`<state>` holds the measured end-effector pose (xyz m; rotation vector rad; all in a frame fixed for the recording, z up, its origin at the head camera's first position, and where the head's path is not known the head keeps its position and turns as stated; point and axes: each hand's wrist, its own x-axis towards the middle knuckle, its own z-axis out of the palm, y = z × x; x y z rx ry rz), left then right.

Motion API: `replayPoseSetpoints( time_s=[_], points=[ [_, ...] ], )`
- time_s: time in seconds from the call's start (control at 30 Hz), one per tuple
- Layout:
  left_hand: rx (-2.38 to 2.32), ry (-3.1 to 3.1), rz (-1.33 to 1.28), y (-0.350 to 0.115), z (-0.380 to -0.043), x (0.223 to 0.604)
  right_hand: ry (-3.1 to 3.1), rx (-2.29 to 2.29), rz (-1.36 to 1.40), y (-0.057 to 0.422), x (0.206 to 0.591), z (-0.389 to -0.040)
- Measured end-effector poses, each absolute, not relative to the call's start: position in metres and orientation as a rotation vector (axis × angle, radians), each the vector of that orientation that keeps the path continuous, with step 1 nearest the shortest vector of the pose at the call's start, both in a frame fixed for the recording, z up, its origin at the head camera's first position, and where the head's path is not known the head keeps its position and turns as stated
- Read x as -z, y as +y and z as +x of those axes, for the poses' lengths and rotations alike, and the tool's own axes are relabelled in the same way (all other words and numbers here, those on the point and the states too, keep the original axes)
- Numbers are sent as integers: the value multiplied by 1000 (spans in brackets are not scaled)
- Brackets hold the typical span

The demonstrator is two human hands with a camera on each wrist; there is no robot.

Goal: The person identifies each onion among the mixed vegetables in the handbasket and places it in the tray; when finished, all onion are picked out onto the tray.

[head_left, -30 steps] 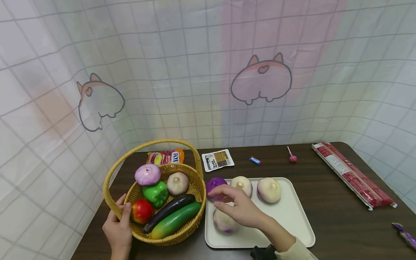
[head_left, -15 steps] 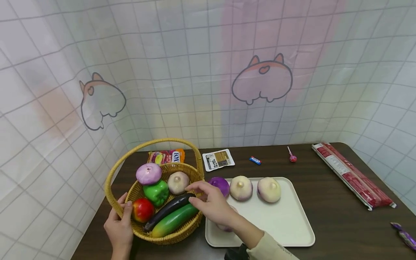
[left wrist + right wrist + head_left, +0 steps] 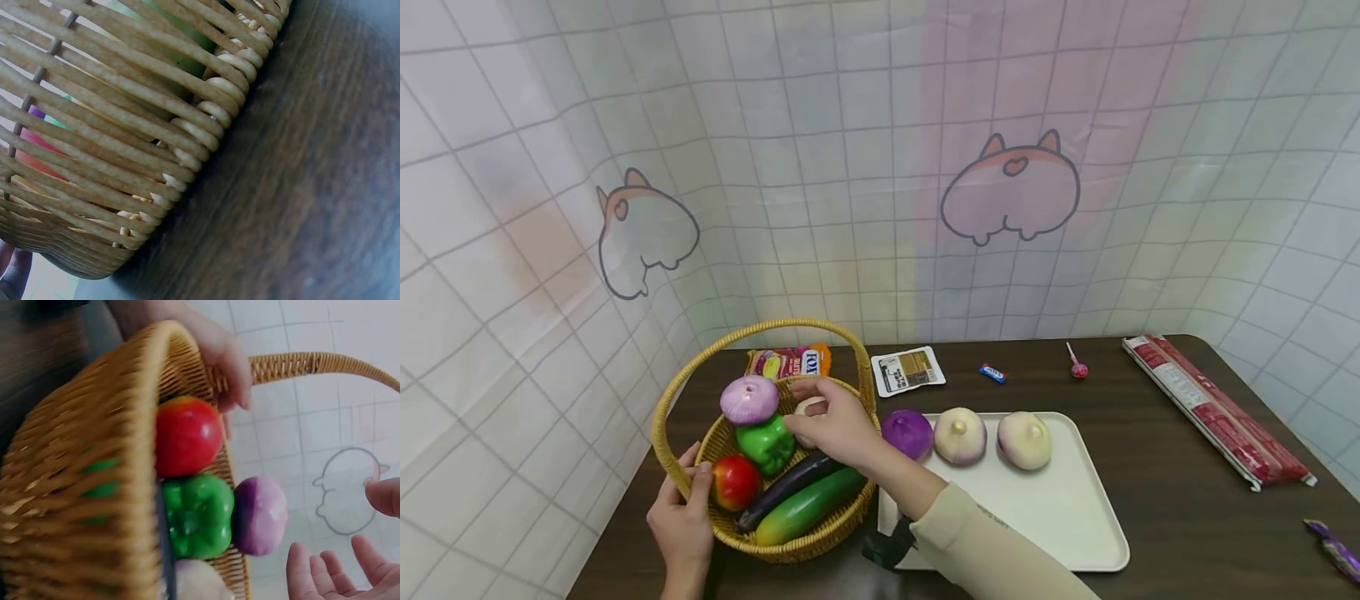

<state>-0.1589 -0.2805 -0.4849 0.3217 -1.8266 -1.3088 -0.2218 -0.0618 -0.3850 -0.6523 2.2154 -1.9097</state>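
My left hand (image 3: 682,518) grips the left side of a wicker basket (image 3: 808,546), thumb over its rim at the handle's foot. In the basket lie a red tomato-like fruit (image 3: 735,482), a green bell pepper (image 3: 199,515), a pale purple onion (image 3: 749,400), an eggplant (image 3: 790,490), a green cucumber-like vegetable (image 3: 811,507) and a whitish bulb (image 3: 199,581). Over the basket reaches my right hand (image 3: 835,423), partly covering that bulb. Its fingers (image 3: 299,569) look spread and hold nothing in the right wrist view, near the pale purple onion.
Right of the basket, a white tray (image 3: 1037,521) bears a dark purple onion (image 3: 907,435) and two whitish bulbs (image 3: 960,436). My right sleeve crosses the tray. Behind lie a candy bag (image 3: 790,362), a flat packet (image 3: 907,371), a small blue candy (image 3: 992,373), a lollipop (image 3: 1078,367) and a long red package (image 3: 1217,412).
My right hand has moved left from above the tray to over the basket's whitish bulb. A bulb at the tray's front left is now hidden behind my forearm. The left hand keeps its grip.
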Motion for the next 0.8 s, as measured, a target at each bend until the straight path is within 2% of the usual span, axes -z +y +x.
replayPoseSetpoints(
  time_s=[0.23, 0.57, 0.8],
  points=[
    [1302, -1835, 323, -278, -157, 481, 2218, 1895, -525, -87, 376, -228],
    [1305, -1848, 336, -277, -156, 481, 2279, 1899, -381, -106, 386, -236],
    [1307, -1841, 329, -279, -157, 481, 2498, 1713, -204, -122, 389, -242]
  ],
)
